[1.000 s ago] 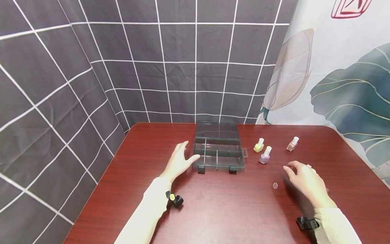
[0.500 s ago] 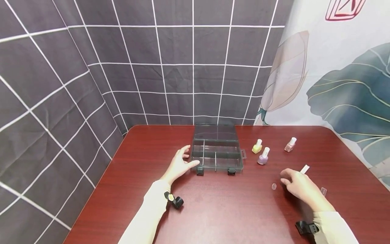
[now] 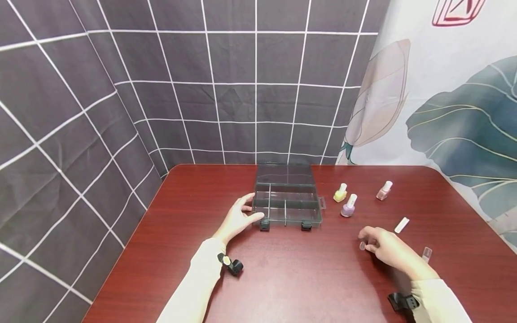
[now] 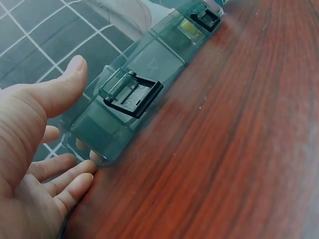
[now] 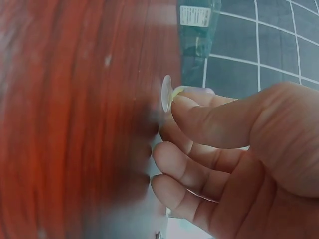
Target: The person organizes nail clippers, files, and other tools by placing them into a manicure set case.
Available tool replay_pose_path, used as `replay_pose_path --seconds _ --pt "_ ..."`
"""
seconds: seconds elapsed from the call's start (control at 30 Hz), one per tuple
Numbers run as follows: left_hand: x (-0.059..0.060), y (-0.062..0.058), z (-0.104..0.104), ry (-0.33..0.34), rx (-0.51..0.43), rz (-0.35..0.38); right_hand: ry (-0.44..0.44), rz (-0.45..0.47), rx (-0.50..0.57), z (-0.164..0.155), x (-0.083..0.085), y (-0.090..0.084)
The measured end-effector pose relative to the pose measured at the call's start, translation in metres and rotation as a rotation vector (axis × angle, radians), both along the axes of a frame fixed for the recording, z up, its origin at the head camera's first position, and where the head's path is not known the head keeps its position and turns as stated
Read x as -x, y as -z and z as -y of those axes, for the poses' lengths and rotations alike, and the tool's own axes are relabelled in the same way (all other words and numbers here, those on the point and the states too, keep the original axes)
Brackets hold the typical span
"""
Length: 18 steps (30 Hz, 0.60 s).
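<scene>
A see-through dark plastic compartment box (image 3: 299, 213) stands with its lid raised at the middle of the table. My left hand (image 3: 236, 220) is at the box's left end, thumb apart from the fingers. In the left wrist view, the fingertips (image 4: 85, 167) reach the box's lower corner and the thumb is clear of the front latch (image 4: 133, 94). Low over the table, my right hand (image 3: 387, 246) pinches a small clear oval piece (image 5: 166, 93) between thumb and index finger. The piece's exact kind cannot be told.
Yellow (image 3: 340, 193), purple (image 3: 348, 206) and pink (image 3: 384, 191) nail polish bottles stand right of the box. A white strip (image 3: 401, 225) and a small clear rectangular piece (image 3: 427, 254) lie beyond and beside the right hand. Grid-patterned cloth (image 3: 226, 98) hangs behind the table.
My right hand has moved left and down to the clear oval piece and taken hold of it. The white strip, partly covered before, now shows fully. My left hand has barely moved.
</scene>
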<state>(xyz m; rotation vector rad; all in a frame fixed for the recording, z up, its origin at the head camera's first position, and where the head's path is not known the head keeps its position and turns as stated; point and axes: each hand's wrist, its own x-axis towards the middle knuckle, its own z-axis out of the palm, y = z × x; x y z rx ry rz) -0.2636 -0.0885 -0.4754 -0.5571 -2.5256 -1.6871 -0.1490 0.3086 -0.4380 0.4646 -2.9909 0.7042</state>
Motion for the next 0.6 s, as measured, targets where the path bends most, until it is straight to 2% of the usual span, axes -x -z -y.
replay_pose_path --seconds 0.13,0.37,0.5,0.53,0.6 --pt "-0.001 -0.001 0.001 0.016 -0.014 -0.016 -0.019 -0.005 -0.011 0.002 0.001 0.000" --pt "-0.001 0.003 0.001 0.005 -0.018 0.007 -0.037 -0.037 -0.028 0.005 0.001 0.003" --pt "0.001 0.004 0.001 0.007 -0.019 -0.020 -0.028 -0.044 -0.021 0.006 0.002 0.003" --pt "0.001 0.003 0.001 0.010 -0.019 -0.022 -0.022 -0.037 -0.019 0.006 0.002 0.003" --pt "-0.005 -0.007 0.000 0.020 -0.024 -0.027 -0.003 -0.019 -0.020 0.006 0.002 0.003"
